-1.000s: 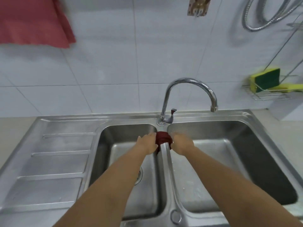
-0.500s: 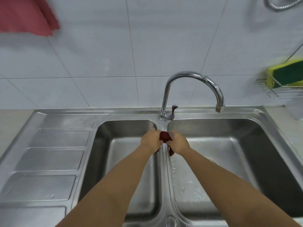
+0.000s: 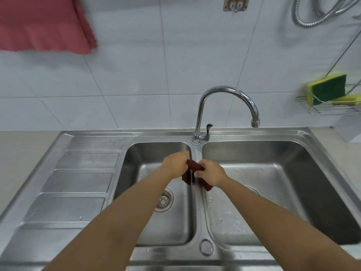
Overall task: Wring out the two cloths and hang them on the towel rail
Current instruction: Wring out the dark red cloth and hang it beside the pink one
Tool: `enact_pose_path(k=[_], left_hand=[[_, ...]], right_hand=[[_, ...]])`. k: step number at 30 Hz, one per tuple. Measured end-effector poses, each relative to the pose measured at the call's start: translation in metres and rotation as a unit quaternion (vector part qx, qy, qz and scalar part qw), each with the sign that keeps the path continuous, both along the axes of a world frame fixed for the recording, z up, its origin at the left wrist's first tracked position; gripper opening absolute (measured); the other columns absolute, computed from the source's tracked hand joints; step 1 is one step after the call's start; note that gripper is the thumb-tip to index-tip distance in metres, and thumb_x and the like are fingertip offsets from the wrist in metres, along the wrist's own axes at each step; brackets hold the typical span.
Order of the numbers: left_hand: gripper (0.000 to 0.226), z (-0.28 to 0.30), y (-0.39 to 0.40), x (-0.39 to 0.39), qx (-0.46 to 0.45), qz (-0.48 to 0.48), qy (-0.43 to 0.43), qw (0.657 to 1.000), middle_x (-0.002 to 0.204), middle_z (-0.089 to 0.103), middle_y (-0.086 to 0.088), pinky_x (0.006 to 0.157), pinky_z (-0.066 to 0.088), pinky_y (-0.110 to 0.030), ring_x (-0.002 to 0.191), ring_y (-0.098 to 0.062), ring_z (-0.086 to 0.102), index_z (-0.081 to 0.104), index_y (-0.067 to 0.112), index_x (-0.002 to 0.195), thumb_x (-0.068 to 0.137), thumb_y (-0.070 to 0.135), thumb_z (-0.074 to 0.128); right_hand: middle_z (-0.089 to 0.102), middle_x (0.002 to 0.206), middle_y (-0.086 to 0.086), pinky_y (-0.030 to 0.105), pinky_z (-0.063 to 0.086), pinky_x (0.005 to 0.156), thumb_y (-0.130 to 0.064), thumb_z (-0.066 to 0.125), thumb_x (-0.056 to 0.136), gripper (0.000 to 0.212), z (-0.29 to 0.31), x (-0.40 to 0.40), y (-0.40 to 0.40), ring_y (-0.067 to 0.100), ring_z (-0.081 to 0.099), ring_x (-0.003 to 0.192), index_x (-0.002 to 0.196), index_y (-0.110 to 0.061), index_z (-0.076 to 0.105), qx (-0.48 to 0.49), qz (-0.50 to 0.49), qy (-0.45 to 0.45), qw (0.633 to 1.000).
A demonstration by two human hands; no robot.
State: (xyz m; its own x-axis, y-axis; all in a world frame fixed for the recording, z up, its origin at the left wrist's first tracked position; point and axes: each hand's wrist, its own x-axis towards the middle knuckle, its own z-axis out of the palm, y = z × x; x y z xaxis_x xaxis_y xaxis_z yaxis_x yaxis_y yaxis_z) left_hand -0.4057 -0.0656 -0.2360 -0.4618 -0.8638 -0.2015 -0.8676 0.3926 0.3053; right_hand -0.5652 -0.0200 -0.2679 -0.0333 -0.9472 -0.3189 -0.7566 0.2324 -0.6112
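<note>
Two bare forearms reach out over a steel double sink. The left hand and the right hand are each closed tight around an end of a dark red cloth, twisted between them above the divider between the two basins, with water running off its hanging ends. Behind them the tap arches toward the right basin. Farther back, a pink cloth hangs against the tiled wall at upper left, and a sponge sits in a wire rack at right.
</note>
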Motion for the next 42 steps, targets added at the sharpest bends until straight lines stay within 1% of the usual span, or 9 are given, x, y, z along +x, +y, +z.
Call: enact_pose_path(k=[6,10,15,20,27,31,34,37,42], left_hand=[[0.018,0.039,0.004,0.032,-0.002,0.015,0.038,0.999,0.102,0.065,-0.006,0.078,0.049,-0.038,0.094,-0.026,0.061,0.053,0.013,0.107,0.09,0.02,0.055],[0.021,0.069,0.009,0.053,-0.018,0.052,0.109,0.993,0.106,0.065,-0.002,0.083,0.048,-0.035,0.095,-0.021,0.059,0.054,0.02,0.113,0.092,0.019,0.055],[0.019,0.095,0.012,0.077,-0.025,0.104,0.173,0.979,0.11,0.067,-0.003,0.081,0.047,-0.027,0.094,-0.019,0.06,0.058,0.02,0.11,0.092,0.016,0.057],[0.017,0.108,0.02,0.086,0.0,0.157,0.269,0.95,0.104,0.063,0.004,0.08,0.042,-0.022,0.097,-0.014,0.059,0.06,0.021,0.109,0.092,0.019,0.057],[0.01,0.105,0.027,0.113,0.022,0.249,0.326,0.911,0.102,0.067,-0.007,0.077,0.049,-0.031,0.086,-0.022,0.061,0.057,0.016,0.104,0.095,0.017,0.053],[0.011,0.091,0.028,0.131,0.023,0.356,0.346,0.868,0.085,0.065,-0.01,0.077,0.056,-0.039,0.072,-0.024,0.061,0.056,0.015,0.082,0.092,0.013,0.055],[0.012,0.085,0.03,0.139,0.065,0.417,0.377,0.825,0.083,0.064,-0.011,0.061,0.058,-0.033,0.061,-0.019,0.061,0.052,0.016,0.082,0.09,0.012,0.06],[0.02,0.081,0.031,0.143,0.081,0.432,0.359,0.823,0.072,0.06,-0.009,0.068,0.062,-0.042,0.066,-0.025,0.066,0.046,0.014,0.078,0.088,0.007,0.063],[0.038,0.076,0.037,0.148,0.099,0.47,0.377,0.792,0.097,0.065,-0.022,0.05,0.058,-0.032,0.061,-0.026,0.065,0.049,0.0,0.119,0.086,0.009,0.065]], right_hand=[[0.067,0.094,0.005,0.038,0.052,0.079,-0.016,0.071,0.083,0.024,0.034,0.023,0.002,0.022,0.064,0.085,0.106,-0.016,0.064,-0.004,0.013,-0.112,0.994],[0.069,0.101,0.004,0.023,0.052,0.077,0.001,0.071,0.079,0.037,0.05,0.039,0.002,0.022,0.065,0.096,0.112,-0.012,0.062,0.002,0.034,-0.212,0.977],[0.066,0.12,0.003,0.037,0.046,0.102,-0.014,0.084,0.068,0.068,0.063,0.071,0.003,0.019,0.062,0.111,0.129,-0.017,0.054,-0.014,0.045,-0.244,0.969],[0.071,0.1,0.008,0.029,0.05,0.049,-0.025,0.086,0.066,0.061,0.079,0.105,0.004,0.022,0.069,0.075,0.118,-0.022,0.055,-0.068,-0.014,-0.284,0.956],[0.07,0.071,0.0,0.022,0.052,0.044,-0.016,0.063,0.074,0.024,0.085,0.128,-0.001,0.01,0.066,0.052,0.097,-0.021,0.063,-0.068,-0.03,-0.203,0.976],[0.073,0.087,0.017,0.053,0.059,0.072,-0.013,0.058,0.071,0.03,0.085,0.14,-0.007,0.036,0.072,0.074,0.1,-0.009,0.062,-0.023,0.013,-0.233,0.972],[0.074,0.084,0.01,0.047,0.059,0.082,-0.014,0.068,0.072,0.019,0.086,0.142,-0.009,0.026,0.07,0.074,0.091,-0.012,0.068,0.033,0.061,-0.232,0.97],[0.071,0.084,0.012,0.036,0.059,0.064,-0.022,0.079,0.073,0.034,0.089,0.145,-0.011,0.026,0.068,0.068,0.099,-0.005,0.064,0.161,0.099,-0.172,0.967],[0.068,0.082,0.007,0.029,0.052,0.065,-0.013,0.064,0.083,0.014,0.088,0.154,-0.012,0.02,0.065,0.07,0.094,-0.007,0.061,0.304,0.09,-0.181,0.931]])
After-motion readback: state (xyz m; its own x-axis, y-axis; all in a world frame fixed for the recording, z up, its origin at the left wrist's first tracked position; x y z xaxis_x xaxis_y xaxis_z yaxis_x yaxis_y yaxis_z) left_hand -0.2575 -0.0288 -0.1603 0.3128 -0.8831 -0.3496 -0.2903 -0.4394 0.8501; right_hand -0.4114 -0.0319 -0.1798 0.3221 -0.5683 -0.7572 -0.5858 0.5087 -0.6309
